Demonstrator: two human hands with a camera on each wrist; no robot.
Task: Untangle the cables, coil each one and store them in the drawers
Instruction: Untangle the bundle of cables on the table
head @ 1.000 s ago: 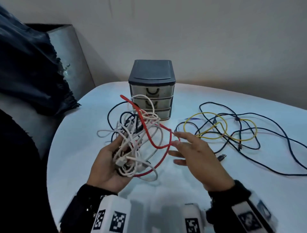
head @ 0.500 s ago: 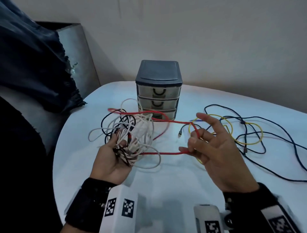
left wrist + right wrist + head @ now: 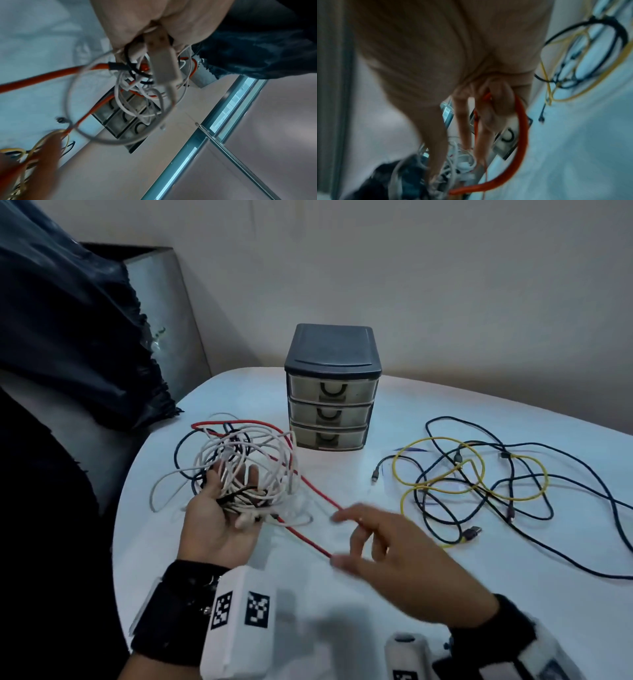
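My left hand (image 3: pixel 233 491) lies palm up over the table's left side, fingers curled into a tangle of white, black and red cables (image 3: pixel 250 453). A red cable (image 3: pixel 315 494) runs out of the tangle to my right hand (image 3: pixel 342 539), which is blurred. The right wrist view shows the red cable (image 3: pixel 522 128) looped round its curled fingers. In the left wrist view the tangle (image 3: pixel 137 83) hangs from my fingers and the red cable (image 3: pixel 51 75) leads off to the left. The three-drawer unit (image 3: pixel 330 392) stands behind with all drawers closed.
A yellow cable (image 3: pixel 442 491) and dark blue cables (image 3: pixel 582 484) lie spread and crossed on the white table's (image 3: pixel 342 594) right half. A dark cloth (image 3: pixel 68 337) hangs over a grey chair at left. The wall is close behind the drawers.
My right hand has dropped from a raised position toward the table and toward me, drawing the red cable with it. The left hand still holds the tangle, now with flatter fingers.
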